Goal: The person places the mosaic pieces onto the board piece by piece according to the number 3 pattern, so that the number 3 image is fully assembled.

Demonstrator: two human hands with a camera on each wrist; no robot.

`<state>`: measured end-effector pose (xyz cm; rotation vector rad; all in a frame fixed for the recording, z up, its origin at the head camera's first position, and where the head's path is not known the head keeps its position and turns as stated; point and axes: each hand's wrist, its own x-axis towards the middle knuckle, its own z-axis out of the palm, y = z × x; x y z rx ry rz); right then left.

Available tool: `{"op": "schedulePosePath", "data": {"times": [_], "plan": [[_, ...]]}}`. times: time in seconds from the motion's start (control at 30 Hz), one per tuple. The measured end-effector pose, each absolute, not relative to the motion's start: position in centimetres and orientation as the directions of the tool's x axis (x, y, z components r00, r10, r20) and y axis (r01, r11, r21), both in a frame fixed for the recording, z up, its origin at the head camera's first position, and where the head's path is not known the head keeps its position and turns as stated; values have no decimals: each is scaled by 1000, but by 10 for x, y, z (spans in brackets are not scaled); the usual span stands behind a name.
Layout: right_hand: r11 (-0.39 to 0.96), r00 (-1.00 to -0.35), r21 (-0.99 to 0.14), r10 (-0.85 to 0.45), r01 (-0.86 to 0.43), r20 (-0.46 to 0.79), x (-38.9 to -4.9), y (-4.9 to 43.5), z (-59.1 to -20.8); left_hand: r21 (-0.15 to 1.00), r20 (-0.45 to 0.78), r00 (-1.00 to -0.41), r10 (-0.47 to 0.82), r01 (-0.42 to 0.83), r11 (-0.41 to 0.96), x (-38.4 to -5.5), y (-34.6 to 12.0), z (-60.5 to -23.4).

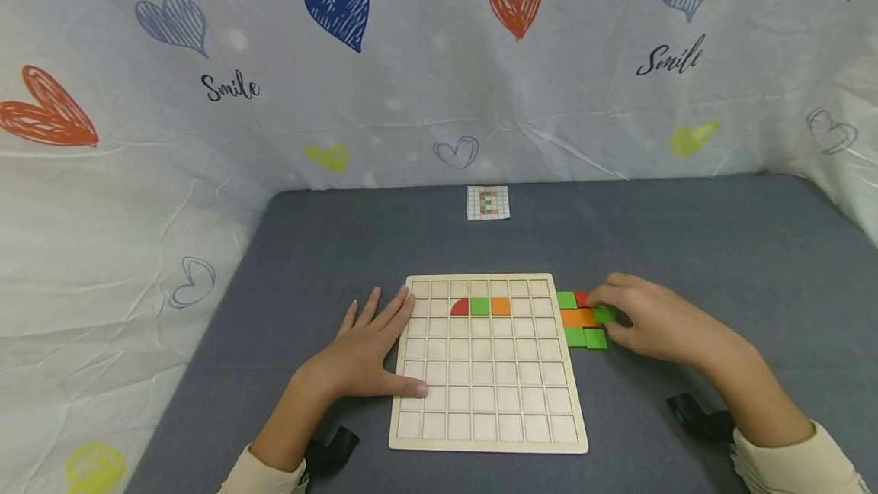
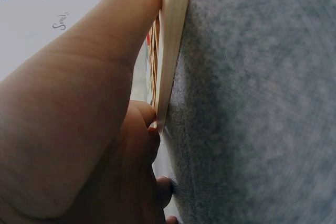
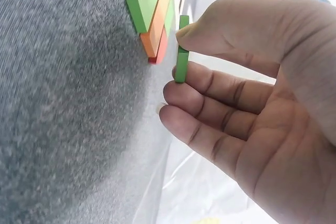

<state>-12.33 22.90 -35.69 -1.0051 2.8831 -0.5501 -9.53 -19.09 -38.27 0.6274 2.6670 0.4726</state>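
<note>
A wooden grid board (image 1: 483, 433) lies flat on the table. In its second row from the far side sit a red rounded tile (image 1: 459, 307), a green square tile (image 1: 479, 306) and an orange square tile (image 1: 501, 306). My left hand (image 1: 360, 360) rests with spread fingers at the board's left edge, the thumb on its surface. Between thumb and fingers, my right hand (image 1: 652, 319) pinches a green tile (image 3: 181, 65), held up off the table. Just beneath and beside it, right of the board, lie green tiles (image 1: 575, 337), orange tiles (image 1: 576, 318) and a red tile (image 1: 581, 298).
A small printed card (image 1: 488, 203) with a coloured grid pattern lies at the table's far edge. The grey cloth-covered table (image 1: 343, 242) meets a white curtain (image 1: 425, 36) with hearts behind it. Dark straps (image 1: 700, 418) show near both wrists.
</note>
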Motion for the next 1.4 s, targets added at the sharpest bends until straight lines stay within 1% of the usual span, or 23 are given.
{"op": "schedulePosePath", "data": {"times": [0.2, 0.53, 0.7, 0.93, 1.4], "plan": [[692, -760, -343, -639, -635, 117, -125, 223, -356, 398, -261, -839, 478, 357, 845, -95, -191, -381], [664, -740, -383, -666, -642, 87, -128, 211, -354, 400, -259, -838, 480, 360, 843, -94, -191, -381], [643, -734, -411, -672, -646, 100, -129, 204, -352, 404, -262, -837, 481, 358, 842, -94, -190, -380], [618, -702, -386, -701, -685, 124, -131, 192, -351, 403, -259, -839, 479, 357, 842, -94, -191, -381], [557, -648, -406, -751, -724, 125, -135, 164, -348, 396, -259, -840, 476, 357, 846, -93, -190, -379]]}}
